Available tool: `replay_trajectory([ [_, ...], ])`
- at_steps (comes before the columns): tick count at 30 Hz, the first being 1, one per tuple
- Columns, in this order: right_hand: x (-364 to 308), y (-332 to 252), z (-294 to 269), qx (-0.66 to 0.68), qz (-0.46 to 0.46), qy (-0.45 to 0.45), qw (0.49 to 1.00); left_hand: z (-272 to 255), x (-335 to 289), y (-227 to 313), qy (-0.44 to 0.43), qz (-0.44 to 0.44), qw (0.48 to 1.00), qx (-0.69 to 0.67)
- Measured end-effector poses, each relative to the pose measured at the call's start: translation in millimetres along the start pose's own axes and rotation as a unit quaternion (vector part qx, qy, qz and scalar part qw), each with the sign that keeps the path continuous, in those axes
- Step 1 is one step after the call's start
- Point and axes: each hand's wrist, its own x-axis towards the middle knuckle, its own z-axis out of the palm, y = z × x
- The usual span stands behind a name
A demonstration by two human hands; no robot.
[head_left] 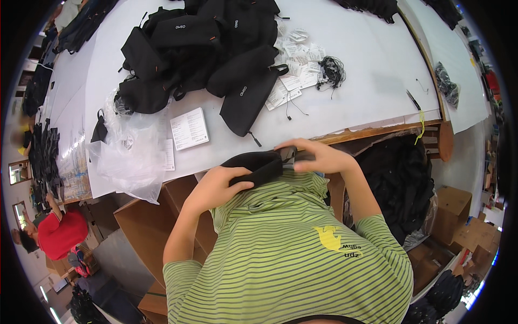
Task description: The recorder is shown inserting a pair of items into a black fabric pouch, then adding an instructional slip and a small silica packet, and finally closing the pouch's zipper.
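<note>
— Across the top of the view, what is the biggest thing?

— That is the white table (356, 65), running from upper left to right, with its wooden front edge just beyond the person's chest. On it lies a heap of black pouches (199, 48), then a clear plastic bag (129, 156) hanging over the near left edge, a white leaflet (189, 128), a spread of paper tags (294, 70) and a small tangle of black cords (330, 71).

— And the pouch being worked on?

— The black pouch (258, 166) is off the table, held in the air just in front of the striped shirt (286, 243), between the two hands. Its long axis runs left to right, tilted a little upward toward the right end.

— How do the hands sit on it?

— The left hand (218, 186) is clamped on the left end, fingers curled over the top edge and thumb beneath. The right hand (318, 156) is closed on the right end, fingers pinched down on what looks like a small fitting there; I cannot tell what it is.

— Which hand is nearer the heap?

— The left one; the heap lies up and to the left of it, well apart. A brown cardboard box (145, 221) stands below the left arm.
</note>
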Motion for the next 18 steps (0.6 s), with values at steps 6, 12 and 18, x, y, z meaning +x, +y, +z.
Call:
replay_trajectory([
  [6,-18,15,19,-0.161,-0.015,0.091,0.983,19,-17,-36,0.069,-0.081,0.966,-0.236],
  [12,-17,12,14,-0.432,-0.021,0.204,0.878,21,-20,-36,0.093,-0.09,0.965,-0.227],
  [18,-20,19,1,-0.249,-0.041,0.197,0.947,27,-25,-49,0.136,-0.082,0.957,-0.243],
])
